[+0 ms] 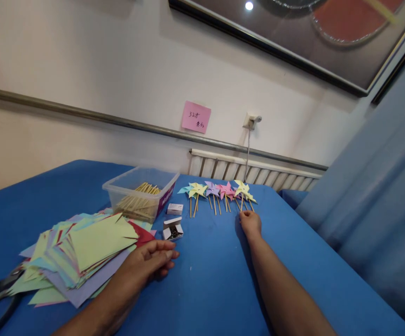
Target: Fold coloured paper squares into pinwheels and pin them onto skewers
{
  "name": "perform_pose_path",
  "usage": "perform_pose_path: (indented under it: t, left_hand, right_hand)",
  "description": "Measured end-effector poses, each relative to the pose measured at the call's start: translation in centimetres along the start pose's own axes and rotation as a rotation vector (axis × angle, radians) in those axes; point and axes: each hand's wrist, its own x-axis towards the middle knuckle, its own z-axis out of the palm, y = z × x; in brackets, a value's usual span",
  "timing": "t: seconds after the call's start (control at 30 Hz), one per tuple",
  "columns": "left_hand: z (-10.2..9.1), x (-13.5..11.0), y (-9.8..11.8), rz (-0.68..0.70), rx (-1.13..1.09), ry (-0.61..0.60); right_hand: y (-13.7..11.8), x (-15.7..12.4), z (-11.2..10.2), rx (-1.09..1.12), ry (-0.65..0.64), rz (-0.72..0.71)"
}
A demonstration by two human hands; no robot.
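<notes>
Yellow pinwheel (243,189), stick (242,204) pinched in right grip (251,225); left grip (156,259) curled, closure unclear.

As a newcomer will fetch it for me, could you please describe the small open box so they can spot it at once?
On the blue table, find the clear tub of sticks. Near its right end, just beyond the left hand, sits the small open box. Its flap stands up and dark bits show inside, whereas the white box just behind it looks shut.
</notes>
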Motion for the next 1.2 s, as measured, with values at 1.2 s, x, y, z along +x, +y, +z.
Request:
perform_pose_path:
  t: [1.2]
  left_hand:
    - [0.0,0.9,-1.5,-0.03,0.072,-0.043]
  right_hand:
    - [-0.3,2.4,0.6,-0.023,-0.021,0.042]
